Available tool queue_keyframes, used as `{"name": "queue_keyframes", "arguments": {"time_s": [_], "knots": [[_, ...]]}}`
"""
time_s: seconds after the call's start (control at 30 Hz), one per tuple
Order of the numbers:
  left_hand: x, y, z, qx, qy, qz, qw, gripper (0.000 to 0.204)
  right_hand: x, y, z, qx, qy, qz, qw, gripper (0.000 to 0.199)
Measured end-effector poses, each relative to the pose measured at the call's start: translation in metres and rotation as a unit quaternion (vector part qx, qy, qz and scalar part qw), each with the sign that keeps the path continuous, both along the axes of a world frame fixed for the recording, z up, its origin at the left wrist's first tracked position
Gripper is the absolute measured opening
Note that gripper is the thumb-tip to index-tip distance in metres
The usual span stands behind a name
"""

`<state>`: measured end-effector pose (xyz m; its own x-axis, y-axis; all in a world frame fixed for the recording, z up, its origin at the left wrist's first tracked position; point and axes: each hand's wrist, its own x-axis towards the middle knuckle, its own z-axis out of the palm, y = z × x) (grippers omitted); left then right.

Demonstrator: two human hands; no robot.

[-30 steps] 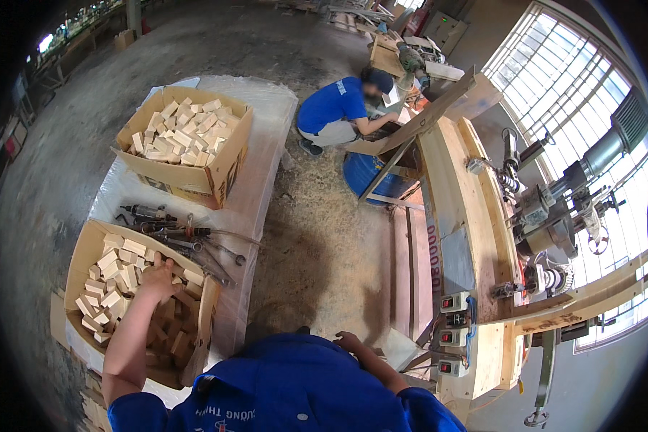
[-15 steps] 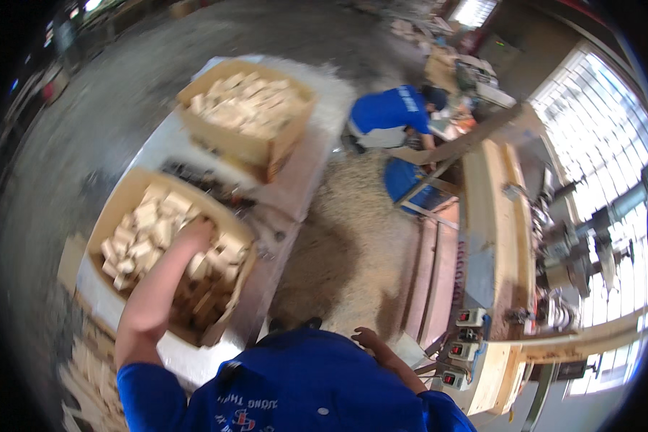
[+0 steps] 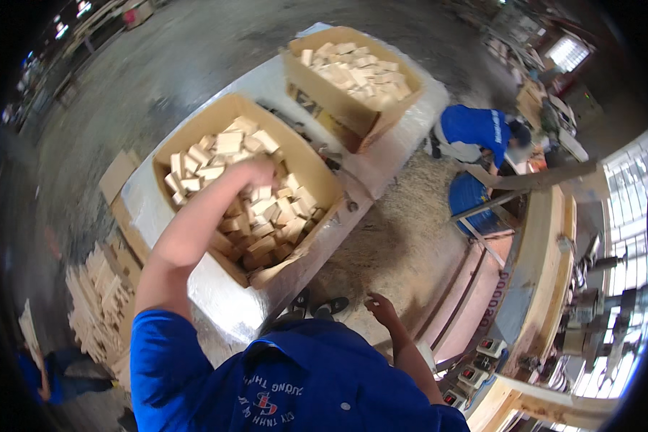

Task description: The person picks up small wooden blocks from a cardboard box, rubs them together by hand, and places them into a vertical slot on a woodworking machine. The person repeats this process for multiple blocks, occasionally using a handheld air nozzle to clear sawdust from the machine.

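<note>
A cardboard box (image 3: 183, 139) full of small pale wooden blocks (image 3: 229, 142) stands to the left in front of me. My left hand (image 3: 261, 174) reaches into it, low over the blocks near the box's middle. Its fingers point down and are blurred, so whether they grip a block cannot be told. My right hand (image 3: 381, 308) hangs in the air to the right of the box, above the floor. It holds nothing, and its fingers are a little bent and apart.
Beyond stands a second cardboard box (image 3: 331, 115) of blocks, on the same wrapped platform (image 3: 227, 301). A co-worker in blue (image 3: 474, 128) bends near a blue drum (image 3: 471, 205). Switch boxes (image 3: 491, 348) sit on the right-hand bench. Wooden strips (image 3: 97, 306) lie lower left.
My view has swung, so both boxes now sit farther right and higher. My left hand stays inside the near box, over the blocks. The right arm reaches farther out from my body.
</note>
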<state>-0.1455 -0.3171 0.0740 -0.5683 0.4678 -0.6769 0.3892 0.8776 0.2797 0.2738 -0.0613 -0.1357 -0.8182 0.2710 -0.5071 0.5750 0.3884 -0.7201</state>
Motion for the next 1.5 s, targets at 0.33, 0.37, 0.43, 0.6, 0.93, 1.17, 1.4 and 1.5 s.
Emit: {"name": "queue_keyframes", "arguments": {"time_s": [0.33, 0.37, 0.43, 0.6, 0.93, 1.17, 1.4, 1.5], "knots": [[0.082, 0.084, 0.008, -0.061, 0.16, -0.125, 0.977, 0.048, 0.016, 0.075, 0.126, 0.013, 0.088, 0.073, 0.993, 0.037], [0.094, 0.093, 0.024, -0.057, 0.15, -0.135, 0.978, 0.047, 0.032, 0.089, 0.139, -0.024, 0.089, 0.039, 0.995, 0.038], [0.119, 0.111, 0.058, -0.007, 0.147, -0.069, 0.987, 0.049, 0.07, 0.121, 0.167, -0.101, 0.096, -0.012, 0.99, 0.041], [0.175, 0.129, 0.121, 0.163, 0.102, 0.125, 0.973, 0.037, 0.142, 0.19, 0.159, -0.052, 0.134, -0.086, 0.986, 0.044], [0.301, 0.23, 0.17, 0.471, -0.084, -0.041, 0.877, 0.017, 0.107, 0.175, 0.253, -0.513, 0.183, -0.076, 0.835, 0.054], [0.332, 0.291, 0.132, 0.376, -0.097, -0.292, 0.874, 0.027, 0.047, 0.127, 0.265, -0.699, 0.096, -0.092, 0.703, 0.045], [0.278, 0.271, 0.099, 0.398, -0.112, -0.285, 0.865, 0.03, -0.008, 0.101, 0.243, -0.702, 0.114, -0.188, 0.677, 0.045], [0.265, 0.268, 0.094, 0.41, -0.117, -0.281, 0.86, 0.027, -0.021, 0.092, 0.238, -0.69, 0.145, -0.212, 0.677, 0.043]]}}
